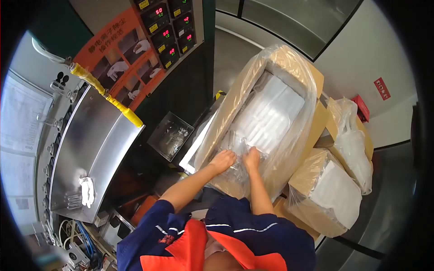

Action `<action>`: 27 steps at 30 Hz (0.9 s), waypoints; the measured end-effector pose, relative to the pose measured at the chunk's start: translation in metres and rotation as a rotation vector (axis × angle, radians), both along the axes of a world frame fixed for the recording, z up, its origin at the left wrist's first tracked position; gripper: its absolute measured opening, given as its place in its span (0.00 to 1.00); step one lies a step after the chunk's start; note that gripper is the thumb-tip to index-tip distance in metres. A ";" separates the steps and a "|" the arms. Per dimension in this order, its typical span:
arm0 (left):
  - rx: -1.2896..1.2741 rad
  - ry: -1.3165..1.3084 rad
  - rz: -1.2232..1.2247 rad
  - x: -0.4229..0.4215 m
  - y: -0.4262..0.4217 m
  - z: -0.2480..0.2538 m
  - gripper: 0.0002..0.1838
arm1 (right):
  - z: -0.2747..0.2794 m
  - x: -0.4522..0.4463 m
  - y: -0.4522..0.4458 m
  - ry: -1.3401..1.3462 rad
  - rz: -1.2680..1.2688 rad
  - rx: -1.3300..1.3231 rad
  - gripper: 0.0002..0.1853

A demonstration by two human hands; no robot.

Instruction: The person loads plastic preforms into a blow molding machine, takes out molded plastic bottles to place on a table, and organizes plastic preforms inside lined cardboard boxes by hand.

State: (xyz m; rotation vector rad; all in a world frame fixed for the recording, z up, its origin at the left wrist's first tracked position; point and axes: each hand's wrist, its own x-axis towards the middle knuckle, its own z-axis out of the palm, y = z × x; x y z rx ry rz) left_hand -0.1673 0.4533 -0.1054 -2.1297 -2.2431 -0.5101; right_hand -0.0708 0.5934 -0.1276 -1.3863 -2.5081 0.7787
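Note:
My left hand and my right hand are close together inside the near end of a large cardboard box. A clear plastic bag lines the box and folds over its rim. Both hands have their fingers curled in, and small clear, shiny pieces lie at the fingertips. What each hand grips is too transparent to make out. Beyond the hands, a white padded sheet covers most of the contents.
On the right stand another bag-lined carton with white sheeting and a plastic-wrapped bundle. At left are a metal trough holding a white glove, a yellow-wrapped hose, a small metal tray and a display panel.

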 end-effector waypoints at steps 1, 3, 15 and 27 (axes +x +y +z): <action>-0.050 0.035 -0.030 -0.003 0.007 -0.007 0.07 | -0.002 0.001 0.000 0.009 0.028 -0.006 0.14; -0.098 0.072 -0.074 -0.008 0.019 -0.018 0.07 | -0.005 0.003 0.003 0.024 0.092 -0.013 0.13; 0.265 -1.003 0.516 -0.022 -0.043 0.131 0.15 | 0.020 0.034 0.013 0.565 -0.101 -0.804 0.09; 1.084 -2.449 0.812 -0.094 -0.204 0.060 0.06 | 0.122 -0.188 -0.151 0.755 0.404 -1.717 0.11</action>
